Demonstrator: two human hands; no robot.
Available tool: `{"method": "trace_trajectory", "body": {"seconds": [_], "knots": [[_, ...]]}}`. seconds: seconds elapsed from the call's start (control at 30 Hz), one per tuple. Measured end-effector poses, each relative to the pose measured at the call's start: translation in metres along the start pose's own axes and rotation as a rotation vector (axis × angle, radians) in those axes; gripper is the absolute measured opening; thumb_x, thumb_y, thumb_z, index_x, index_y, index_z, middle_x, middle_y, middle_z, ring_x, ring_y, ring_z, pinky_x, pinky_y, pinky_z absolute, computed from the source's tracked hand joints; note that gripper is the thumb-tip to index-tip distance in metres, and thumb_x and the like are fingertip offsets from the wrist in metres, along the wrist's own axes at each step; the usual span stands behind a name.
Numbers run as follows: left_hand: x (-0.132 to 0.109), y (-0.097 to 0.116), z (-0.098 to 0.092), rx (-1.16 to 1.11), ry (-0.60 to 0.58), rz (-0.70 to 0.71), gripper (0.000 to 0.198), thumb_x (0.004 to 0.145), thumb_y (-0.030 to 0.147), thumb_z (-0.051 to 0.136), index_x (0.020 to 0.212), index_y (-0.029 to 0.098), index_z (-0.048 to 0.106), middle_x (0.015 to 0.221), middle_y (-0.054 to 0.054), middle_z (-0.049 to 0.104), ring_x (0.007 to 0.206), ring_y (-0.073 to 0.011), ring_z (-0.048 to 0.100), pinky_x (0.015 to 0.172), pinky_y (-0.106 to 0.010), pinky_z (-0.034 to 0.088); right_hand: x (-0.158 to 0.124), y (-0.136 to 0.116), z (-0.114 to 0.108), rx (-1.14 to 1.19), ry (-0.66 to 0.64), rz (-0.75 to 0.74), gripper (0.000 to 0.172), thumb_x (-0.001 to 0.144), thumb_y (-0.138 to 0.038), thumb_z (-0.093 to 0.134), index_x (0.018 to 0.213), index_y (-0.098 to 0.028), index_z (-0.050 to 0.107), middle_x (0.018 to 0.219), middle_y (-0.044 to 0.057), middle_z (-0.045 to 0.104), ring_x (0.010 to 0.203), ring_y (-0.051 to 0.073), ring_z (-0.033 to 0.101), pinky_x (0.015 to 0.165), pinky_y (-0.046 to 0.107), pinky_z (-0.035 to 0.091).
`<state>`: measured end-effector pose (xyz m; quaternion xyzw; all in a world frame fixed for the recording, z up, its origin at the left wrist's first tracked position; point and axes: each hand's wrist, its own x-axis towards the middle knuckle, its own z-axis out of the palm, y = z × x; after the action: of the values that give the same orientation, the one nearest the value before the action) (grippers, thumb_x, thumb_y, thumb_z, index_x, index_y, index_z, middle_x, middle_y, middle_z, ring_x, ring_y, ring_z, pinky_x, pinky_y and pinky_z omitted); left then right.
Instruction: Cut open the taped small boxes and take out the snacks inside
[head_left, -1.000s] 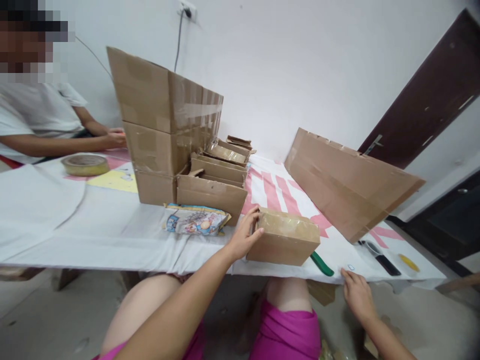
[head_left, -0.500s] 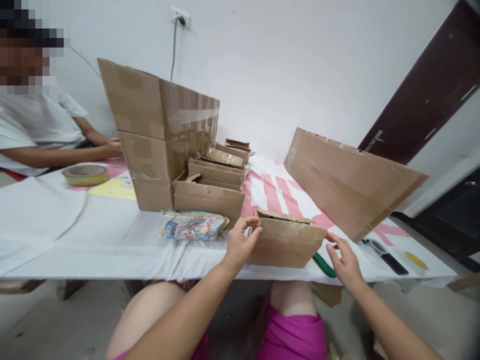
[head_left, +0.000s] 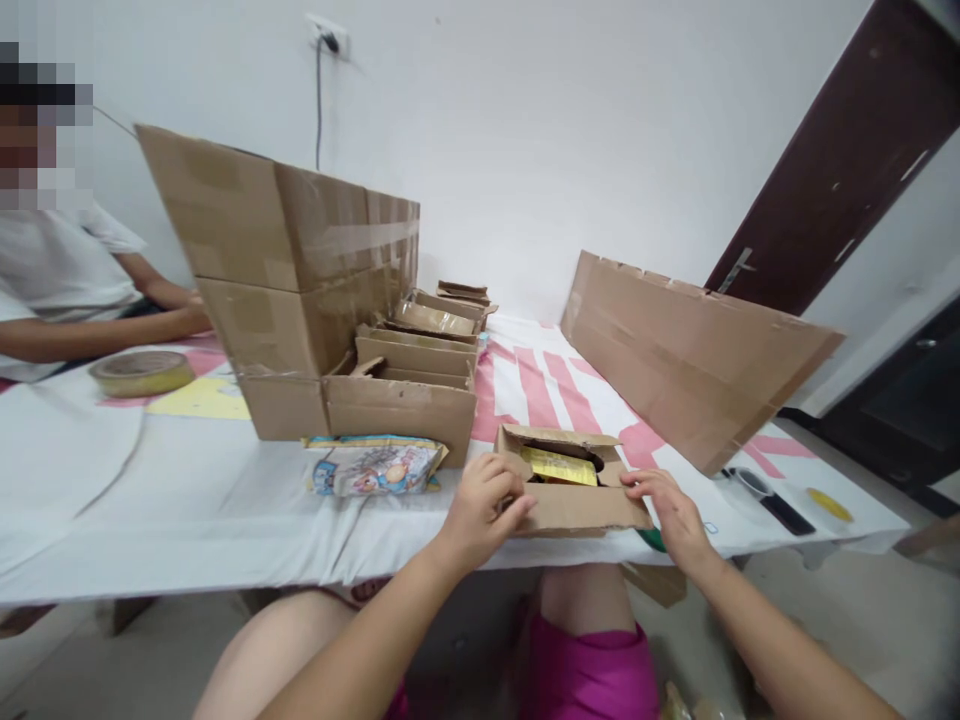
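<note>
A small brown cardboard box (head_left: 574, 505) stands at the near edge of the table, its top flaps open and a yellow packet (head_left: 559, 466) showing inside. My left hand (head_left: 480, 505) grips the box's left end with fingers curled over the flap. My right hand (head_left: 671, 510) holds its right end, fingers bent on the flap. A green-handled tool (head_left: 651, 540) lies partly hidden behind the box, by my right hand.
A printed snack bag (head_left: 371, 466) lies left of the box. Behind it stand stacked cartons (head_left: 292, 270) and several small boxes (head_left: 420, 360). A long folded cardboard sheet (head_left: 690, 360) leans at right. A tape roll (head_left: 141, 372) and another person's arm (head_left: 112, 325) are at far left.
The box was tipped upright from its taped side, and its open top now faces up. My right hand rose from the table edge to grip the box's right end.
</note>
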<state>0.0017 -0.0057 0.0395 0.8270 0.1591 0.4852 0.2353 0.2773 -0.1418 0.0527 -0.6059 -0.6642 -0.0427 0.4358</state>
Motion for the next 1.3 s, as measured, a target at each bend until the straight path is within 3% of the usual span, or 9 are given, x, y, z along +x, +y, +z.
{"method": "trace_trajectory", "body": {"seconds": [0.13,0.37,0.6,0.7,0.83,0.93,1.0,1.13,1.3], "knots": [[-0.001,0.003,0.011,0.319,-0.043,0.119,0.01,0.087,0.023,0.053,0.089,0.022,0.063,0.089,-0.006,0.065,0.089,-0.0218,0.056,0.086,-0.04,0.037,0.023,-0.019,0.004,-0.121,-0.077,-0.139,0.022,0.095,-0.035,0.048,0.09,-0.022,0.065,0.099,0.008,0.068,0.1,0.023,0.06,0.091,0.044,0.047],[-0.004,0.017,0.018,0.545,-0.171,0.263,0.036,0.09,0.008,0.043,0.12,0.021,0.057,0.12,-0.008,0.064,0.098,-0.022,0.058,0.088,-0.039,0.033,0.064,-0.049,0.032,-0.215,-0.564,-0.232,0.03,0.098,-0.028,0.039,0.119,-0.018,0.057,0.115,0.01,0.065,0.109,0.02,0.058,0.094,0.038,0.049],[-0.004,0.019,0.015,0.69,-0.14,0.143,0.03,0.089,0.012,0.05,0.117,0.021,0.057,0.11,-0.009,0.065,0.099,-0.0244,0.057,0.095,-0.044,0.031,0.092,-0.039,0.052,-0.505,-0.392,-0.211,0.05,0.085,-0.038,0.064,0.128,-0.016,0.054,0.14,0.016,0.047,0.128,0.033,0.04,0.102,0.053,0.038],[-0.004,0.017,0.013,0.698,-0.135,0.073,0.026,0.086,0.021,0.059,0.112,0.022,0.059,0.102,-0.009,0.064,0.098,-0.0272,0.055,0.091,-0.045,0.036,0.103,-0.04,0.05,-0.621,-0.575,-0.183,0.047,0.082,-0.043,0.067,0.121,-0.018,0.06,0.126,0.013,0.058,0.118,0.03,0.049,0.097,0.047,0.04],[-0.006,0.016,0.015,0.609,-0.148,0.025,0.028,0.08,0.019,0.064,0.108,0.021,0.06,0.112,-0.012,0.059,0.109,-0.0315,0.051,0.092,-0.048,0.039,0.116,-0.043,0.052,-0.752,-0.832,-0.08,0.05,0.076,-0.044,0.071,0.118,-0.018,0.062,0.114,0.013,0.066,0.107,0.031,0.056,0.088,0.042,0.043],[-0.006,0.008,0.016,0.463,-0.098,-0.059,0.04,0.076,0.011,0.066,0.112,0.023,0.058,0.141,-0.013,0.043,0.136,-0.0371,0.031,0.106,-0.055,0.031,0.122,-0.046,0.056,-0.768,-0.903,-0.085,0.029,0.075,-0.032,0.07,0.1,-0.018,0.068,0.101,0.014,0.07,0.101,0.033,0.059,0.086,0.043,0.042],[-0.005,-0.006,0.013,0.299,-0.083,-0.167,0.062,0.071,0.013,0.072,0.127,0.026,0.049,0.153,-0.012,0.027,0.142,-0.0376,0.021,0.11,-0.057,0.027,0.124,-0.049,0.057,-0.76,-0.936,-0.094,0.021,0.076,-0.031,0.067,0.092,-0.019,0.067,0.093,0.013,0.071,0.095,0.031,0.062,0.083,0.042,0.041],[-0.001,-0.041,0.003,-0.103,-0.165,-0.304,0.126,0.054,0.033,0.088,0.151,0.026,0.007,0.158,-0.019,0.014,0.145,-0.0375,0.016,0.115,-0.058,0.019,0.121,-0.059,0.045,-0.689,-0.914,-0.126,0.031,0.077,-0.043,0.066,0.099,-0.021,0.06,0.101,0.009,0.07,0.093,0.026,0.063,0.08,0.035,0.041],[0.0,-0.061,0.001,-0.469,-0.222,-0.295,0.145,0.048,0.045,0.09,0.15,0.028,-0.013,0.159,-0.018,0.011,0.146,-0.0353,0.018,0.117,-0.053,0.016,0.116,-0.07,0.021,-0.511,-0.724,-0.182,0.042,0.079,-0.049,0.065,0.108,-0.02,0.056,0.106,0.008,0.066,0.096,0.024,0.061,0.081,0.032,0.04]]}}
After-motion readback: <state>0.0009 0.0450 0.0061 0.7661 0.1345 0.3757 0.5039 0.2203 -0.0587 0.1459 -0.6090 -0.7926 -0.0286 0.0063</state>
